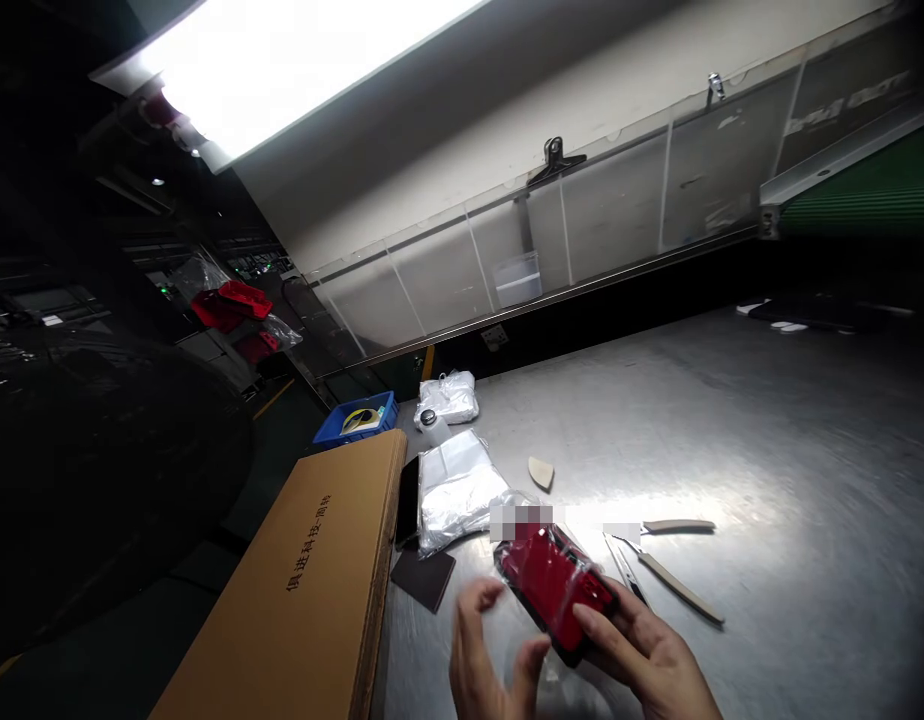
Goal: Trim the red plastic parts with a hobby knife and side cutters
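Observation:
A glossy red part with black edges point(556, 580), its exact kind unclear, has clear plastic film over it. My right hand point(649, 655) grips its near right end, thumb on top. My left hand point(486, 655) is just left of the part, its fingers and thumb spread and slightly blurred, holding nothing. Beyond the part lies a stack of clear plastic bags point(454, 490). To the right rest cutting pliers with beige handles point(679, 585) and a slim knife-like tool point(628, 570). Some of the part's far end is blurred out.
A tall pile of cardboard point(304, 560) stands at the left edge of the metal table point(807, 480). Behind it are a blue bin point(391, 410), a pump bottle point(434, 428) and a white bagged bundle point(451, 398). A dark square pad point(424, 580) and a beige wedge point(541, 472) lie nearby.

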Available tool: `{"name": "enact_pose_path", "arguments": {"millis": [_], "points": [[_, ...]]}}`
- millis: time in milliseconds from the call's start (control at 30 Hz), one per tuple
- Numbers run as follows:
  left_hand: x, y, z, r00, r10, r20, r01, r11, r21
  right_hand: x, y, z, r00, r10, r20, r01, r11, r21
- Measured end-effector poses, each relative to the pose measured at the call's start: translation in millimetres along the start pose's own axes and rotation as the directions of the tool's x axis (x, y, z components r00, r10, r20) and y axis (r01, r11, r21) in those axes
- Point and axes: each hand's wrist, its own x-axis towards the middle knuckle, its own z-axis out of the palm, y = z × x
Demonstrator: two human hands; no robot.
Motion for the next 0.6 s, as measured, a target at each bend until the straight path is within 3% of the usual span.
{"name": "enact_pose_path", "arguments": {"millis": [100,167,300,400,433,500,567,600], "points": [[39.5,3.3,-5.3,0.992,-0.124,0.017,0.124,0.991,-0.042,-0.6,4.6,3.7,0.998,-0.065,-0.007,0.065,0.997,-0.039],[50.5,-2.3,-4.6,0.969,-0.236,0.07,0.243,0.964,-0.109,-1.6,6.7,3.6,0.998,-0.053,-0.031,0.052,0.998,-0.026],[28.4,-22.5,1.8,0.946,-0.32,0.052,0.325,0.931,-0.167,-2.6,8.4,-0.7,0.996,0.045,-0.072,-0.041,0.998,0.053],[0.8,-25.6,4.6,0.937,-0.346,-0.043,0.334,0.927,-0.17,0.2,6.9,-5.2,0.996,0.064,-0.057,-0.062,0.997,0.043],[-4.9,-22.5,4.9,0.948,-0.303,-0.098,0.287,0.946,-0.148,2.0,5.8,-6.8,0.998,0.051,-0.037,-0.051,0.998,0.022],[-8.6,-11.7,6.1,0.985,-0.08,-0.151,0.072,0.996,-0.058,6.4,3.2,-9.7,1.0,-0.008,0.027,0.01,0.998,-0.063],[-2.1,1.5,9.2,0.981,0.188,-0.051,-0.186,0.982,0.035,10.6,1.1,-11.7,0.992,-0.082,0.097,0.097,0.983,-0.156],[4.0,7.4,11.5,0.964,0.264,0.036,-0.266,0.963,0.051,12.3,0.7,-12.5,0.986,-0.112,0.125,0.135,0.972,-0.192]]}}
